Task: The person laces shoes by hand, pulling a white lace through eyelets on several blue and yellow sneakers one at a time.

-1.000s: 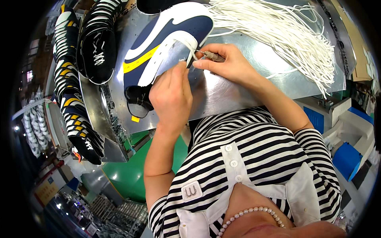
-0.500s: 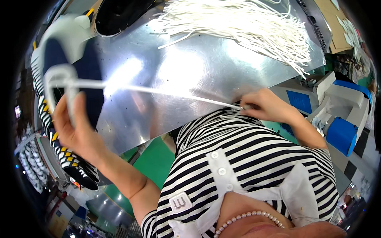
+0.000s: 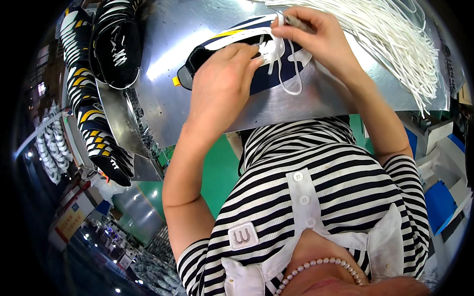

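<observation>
A navy, white and yellow shoe upper (image 3: pixel 237 33) lies on its side on the metal table, its dark opening toward the left. My left hand (image 3: pixel 222 81) grips it from the near side, fingertips pressed at the lacing area. A white shoelace (image 3: pixel 291 92) runs through the eyelets there and hangs in a loose loop over the near side. Above the toe end, my right hand (image 3: pixel 321 42) pinches the lace between thumb and fingers. A small greyish stick-like thing (image 3: pixel 298 23) lies within its curled fingers; its kind is unclear.
A large bundle of white laces (image 3: pixel 395 49) spreads over the right of the metal table (image 3: pixel 168 116). At the left stands a dark shoe upper (image 3: pixel 116 54), beside a long row of striped uppers (image 3: pixel 89 118). A machine with blue parts (image 3: pixel 439 207) stands at the lower right.
The lace was stretched wide between my hands, with the upper blurred at the left. Now the upper lies on the table, and both hands are close together at it.
</observation>
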`<act>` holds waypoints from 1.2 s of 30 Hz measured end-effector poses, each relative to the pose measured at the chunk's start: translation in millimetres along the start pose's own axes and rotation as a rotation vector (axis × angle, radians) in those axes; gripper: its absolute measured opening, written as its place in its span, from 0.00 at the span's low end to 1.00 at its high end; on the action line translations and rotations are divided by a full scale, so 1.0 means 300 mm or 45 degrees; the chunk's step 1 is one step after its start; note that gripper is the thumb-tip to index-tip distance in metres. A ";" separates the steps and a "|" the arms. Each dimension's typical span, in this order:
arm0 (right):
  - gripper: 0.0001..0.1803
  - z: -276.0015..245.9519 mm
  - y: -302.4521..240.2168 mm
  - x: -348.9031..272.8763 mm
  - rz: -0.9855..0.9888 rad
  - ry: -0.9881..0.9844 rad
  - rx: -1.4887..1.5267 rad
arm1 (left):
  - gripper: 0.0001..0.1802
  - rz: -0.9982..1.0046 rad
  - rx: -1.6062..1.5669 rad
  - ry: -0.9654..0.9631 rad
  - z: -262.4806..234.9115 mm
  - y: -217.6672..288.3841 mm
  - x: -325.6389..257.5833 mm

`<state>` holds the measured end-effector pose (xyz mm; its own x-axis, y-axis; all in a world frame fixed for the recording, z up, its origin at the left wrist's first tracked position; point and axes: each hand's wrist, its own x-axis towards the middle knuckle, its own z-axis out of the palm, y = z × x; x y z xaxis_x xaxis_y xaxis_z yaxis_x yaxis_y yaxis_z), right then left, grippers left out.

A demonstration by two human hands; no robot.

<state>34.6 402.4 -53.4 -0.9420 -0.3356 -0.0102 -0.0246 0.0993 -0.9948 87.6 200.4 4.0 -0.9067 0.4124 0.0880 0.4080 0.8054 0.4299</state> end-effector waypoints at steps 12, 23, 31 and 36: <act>0.08 -0.030 0.005 -0.110 0.171 0.057 0.090 | 0.13 -0.320 -0.147 0.005 0.130 -0.036 0.089; 0.08 -0.003 0.038 -0.148 0.062 -0.053 -0.320 | 0.11 -0.328 -0.157 0.005 0.134 -0.029 0.102; 0.08 0.027 0.035 -0.092 -0.090 -0.151 -0.773 | 0.11 -0.286 -0.506 -0.133 0.127 -0.030 0.058; 0.08 0.102 0.056 -0.090 -0.139 -0.007 -0.775 | 0.09 -0.042 -0.257 0.055 0.161 -0.041 0.020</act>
<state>69.8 384.4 -72.9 -0.9214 -0.3789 0.0863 -0.3092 0.5801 -0.7536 82.1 213.5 -44.2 -0.9248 0.3650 0.1077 0.3524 0.7147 0.6042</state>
